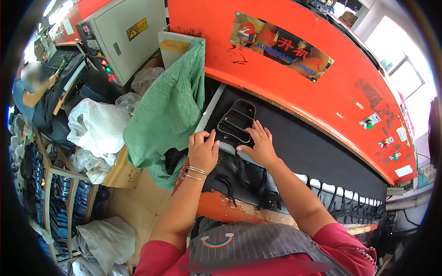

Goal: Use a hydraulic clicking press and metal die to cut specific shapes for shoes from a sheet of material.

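A dark metal cutting die (237,120), an open frame with crossbars and a rounded outline, lies on black sheet material (304,147) on the press bed. My right hand (260,143) rests at the die's near right edge, fingers stretched out and thumb apart, fingertips against its rim. My left hand (202,149) lies on the sheet's near left corner, just short of the die. Its fingers are slightly bent, with a gap between thumb and forefinger. Black cut scraps and strips (251,177) hang over the near edge between my forearms.
An orange press beam (285,60) with green and red buttons (369,124) spans the far side. At left are a green woven sack (168,108), white plastic bags (99,129), a grey electrical cabinet (122,37) and a shelf of blue dies (62,198). Another person (34,92) sits far left.
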### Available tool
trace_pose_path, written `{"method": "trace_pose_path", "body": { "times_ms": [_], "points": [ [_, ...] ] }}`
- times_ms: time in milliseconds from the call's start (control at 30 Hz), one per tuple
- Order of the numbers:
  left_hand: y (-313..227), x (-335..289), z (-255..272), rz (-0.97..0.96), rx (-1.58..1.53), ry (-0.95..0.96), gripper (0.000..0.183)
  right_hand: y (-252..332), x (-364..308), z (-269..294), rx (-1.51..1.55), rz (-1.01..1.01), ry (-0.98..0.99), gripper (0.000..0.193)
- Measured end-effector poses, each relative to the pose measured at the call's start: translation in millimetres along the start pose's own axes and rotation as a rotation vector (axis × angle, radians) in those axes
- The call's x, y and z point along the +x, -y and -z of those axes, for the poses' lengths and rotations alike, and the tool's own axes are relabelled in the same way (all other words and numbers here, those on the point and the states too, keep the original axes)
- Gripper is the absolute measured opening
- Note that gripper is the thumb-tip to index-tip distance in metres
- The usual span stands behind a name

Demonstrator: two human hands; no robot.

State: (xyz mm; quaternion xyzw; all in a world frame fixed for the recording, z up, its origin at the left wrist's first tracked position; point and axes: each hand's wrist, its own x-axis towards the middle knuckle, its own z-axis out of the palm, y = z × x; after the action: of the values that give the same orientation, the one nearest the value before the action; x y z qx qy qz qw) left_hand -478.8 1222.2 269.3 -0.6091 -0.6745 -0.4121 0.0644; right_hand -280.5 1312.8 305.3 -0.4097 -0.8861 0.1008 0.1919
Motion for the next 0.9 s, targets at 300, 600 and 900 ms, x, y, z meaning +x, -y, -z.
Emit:
{"method": "trace_pose_path", "body": {
  "times_ms": [300,600,900],
  "points": [
    [-12,0,-1,-0.028,0.034,0.021,0.032,-14,-9,5,0.052,0.074,0.008,0.066],
    [-64,-4,6,0.047,0.082,-0.103,0.049,-27,-74,88,0.361,0.148,-0.007,0.084],
    [-344,24,-83,-0.32,-0.668,0.493,0.02,-257,-296,326,-0.196,-0.024,-1.029,0.058]
  ]
}}
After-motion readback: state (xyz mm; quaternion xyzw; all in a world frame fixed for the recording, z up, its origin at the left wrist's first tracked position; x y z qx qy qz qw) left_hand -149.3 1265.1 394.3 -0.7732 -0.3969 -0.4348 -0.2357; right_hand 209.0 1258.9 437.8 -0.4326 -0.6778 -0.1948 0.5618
